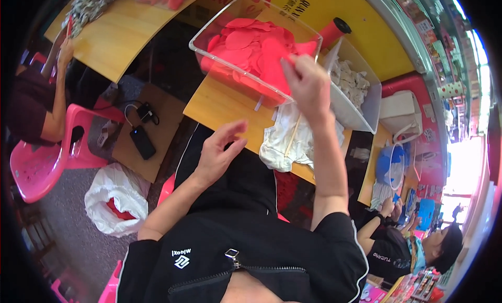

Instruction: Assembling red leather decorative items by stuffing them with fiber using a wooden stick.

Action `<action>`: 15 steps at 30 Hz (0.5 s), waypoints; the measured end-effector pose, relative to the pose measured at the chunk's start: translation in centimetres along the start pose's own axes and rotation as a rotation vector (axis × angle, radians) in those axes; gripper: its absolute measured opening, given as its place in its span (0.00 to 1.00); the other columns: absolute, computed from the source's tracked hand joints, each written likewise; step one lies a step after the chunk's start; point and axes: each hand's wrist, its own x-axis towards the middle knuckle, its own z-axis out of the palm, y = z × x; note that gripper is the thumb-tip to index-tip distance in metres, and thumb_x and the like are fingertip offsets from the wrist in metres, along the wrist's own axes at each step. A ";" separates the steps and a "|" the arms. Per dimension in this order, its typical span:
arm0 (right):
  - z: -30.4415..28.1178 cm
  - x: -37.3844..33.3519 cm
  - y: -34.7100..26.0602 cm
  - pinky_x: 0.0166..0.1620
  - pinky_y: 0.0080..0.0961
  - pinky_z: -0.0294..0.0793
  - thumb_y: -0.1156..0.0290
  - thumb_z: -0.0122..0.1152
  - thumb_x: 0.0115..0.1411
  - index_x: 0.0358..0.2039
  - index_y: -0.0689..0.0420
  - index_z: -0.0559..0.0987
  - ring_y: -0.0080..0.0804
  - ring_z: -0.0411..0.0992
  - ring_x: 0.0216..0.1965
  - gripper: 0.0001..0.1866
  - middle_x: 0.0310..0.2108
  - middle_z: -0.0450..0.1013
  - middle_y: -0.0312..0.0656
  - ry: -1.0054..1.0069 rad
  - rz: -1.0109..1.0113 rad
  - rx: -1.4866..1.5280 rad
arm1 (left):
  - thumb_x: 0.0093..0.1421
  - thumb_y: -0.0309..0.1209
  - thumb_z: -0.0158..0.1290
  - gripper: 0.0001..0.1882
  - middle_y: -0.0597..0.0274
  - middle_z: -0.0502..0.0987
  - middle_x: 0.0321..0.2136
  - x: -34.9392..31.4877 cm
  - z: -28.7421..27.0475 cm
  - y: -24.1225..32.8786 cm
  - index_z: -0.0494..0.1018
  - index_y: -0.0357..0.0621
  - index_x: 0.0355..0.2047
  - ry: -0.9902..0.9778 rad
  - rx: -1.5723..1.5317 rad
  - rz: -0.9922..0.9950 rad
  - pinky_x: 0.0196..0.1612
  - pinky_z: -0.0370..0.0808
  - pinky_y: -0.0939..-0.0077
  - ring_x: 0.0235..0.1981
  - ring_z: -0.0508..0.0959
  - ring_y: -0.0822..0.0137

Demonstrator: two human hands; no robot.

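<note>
My right hand (309, 88) is over the near right part of a clear plastic bin (230, 67). Its fingers are closed on a flat red piece (273, 59), blurred a little by motion. Many similar rounded red pieces (240, 38) fill the bin in a loose heap. My left hand (222, 152) hovers above my lap near the table's edge, thumb and fingers apart and nothing in them. White cloth (282, 143) lies on the table below my right forearm, with a thin pale stick (293, 135) across it.
Right of the red pieces, another clear bin (366, 112) holds crumpled whitish pieces. A red cylinder (330, 33) stands behind. A white sack (112, 198), a pink chair (44, 161) and a power bank (142, 142) on cardboard are at left. Other people sit at both sides.
</note>
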 end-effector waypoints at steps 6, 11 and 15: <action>5.2 -8.7 -4.9 0.31 0.25 0.71 0.76 0.63 0.47 0.42 0.61 0.78 0.34 0.71 0.27 0.18 0.25 0.69 0.43 -0.151 -0.017 0.113 | 0.65 0.30 0.45 0.15 0.57 0.73 0.46 1.8 1.2 -0.5 0.68 0.35 0.49 0.045 -0.562 -0.121 0.49 0.72 0.75 0.47 0.74 0.71; 4.1 -12.4 -2.7 0.31 0.14 0.65 0.73 0.64 0.55 0.47 0.63 0.76 0.14 0.62 0.27 0.19 0.29 0.69 0.29 -0.067 0.677 0.859 | 0.67 0.32 0.43 0.15 0.59 0.77 0.39 1.1 -0.3 -0.8 0.67 0.36 0.49 0.081 -0.561 -0.285 0.46 0.75 0.71 0.39 0.79 0.69; 4.8 -14.4 -1.8 0.34 0.12 0.68 0.72 0.61 0.58 0.41 0.66 0.78 0.14 0.68 0.29 0.13 0.31 0.74 0.33 -0.066 0.893 0.967 | 0.66 0.31 0.45 0.14 0.59 0.78 0.37 0.4 -0.6 -0.9 0.69 0.37 0.48 -0.103 -0.367 -0.441 0.44 0.77 0.72 0.38 0.79 0.69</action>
